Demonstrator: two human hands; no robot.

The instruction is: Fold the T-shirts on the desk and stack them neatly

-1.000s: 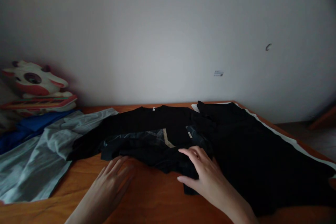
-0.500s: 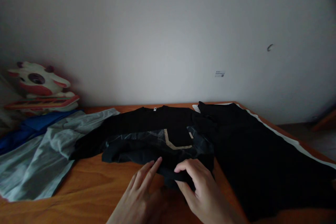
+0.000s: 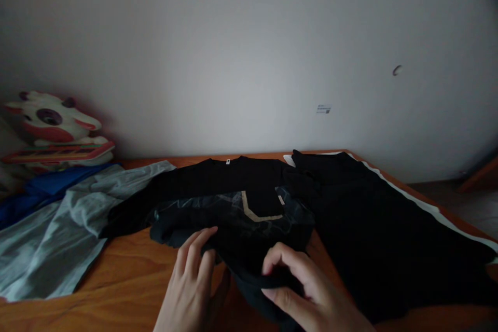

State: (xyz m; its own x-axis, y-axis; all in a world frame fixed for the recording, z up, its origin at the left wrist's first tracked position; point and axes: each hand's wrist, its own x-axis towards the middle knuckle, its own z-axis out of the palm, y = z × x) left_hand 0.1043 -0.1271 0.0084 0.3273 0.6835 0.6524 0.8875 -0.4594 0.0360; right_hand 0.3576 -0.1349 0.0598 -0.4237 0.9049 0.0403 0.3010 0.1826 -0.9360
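Observation:
A black long-sleeved shirt (image 3: 182,181) lies on the orange-brown wooden surface in front of me, its small white neck label at the far end. Across it runs a dark patterned band with a beige-edged pocket shape. My right hand (image 3: 307,285) pinches the near hem between thumb and fingers, and that cloth is drawn toward me and hangs in folds. To its left, my left hand (image 3: 190,270) has its bent fingers over the hem, with a fold of cloth between index finger and thumb. Part of the hem's underside is hidden.
On the right lies a large black garment (image 3: 377,228) with white cloth (image 3: 428,207) along its edge. Grey cloth (image 3: 58,238) and blue cloth (image 3: 46,184) are on the left. Behind them stands a cow-shaped toy keyboard (image 3: 58,150), near the white wall (image 3: 241,62).
My right hand has drawn the hem nearer and lower. My left hand has shifted left and its fingers have bent round the cloth. The view has turned slightly right.

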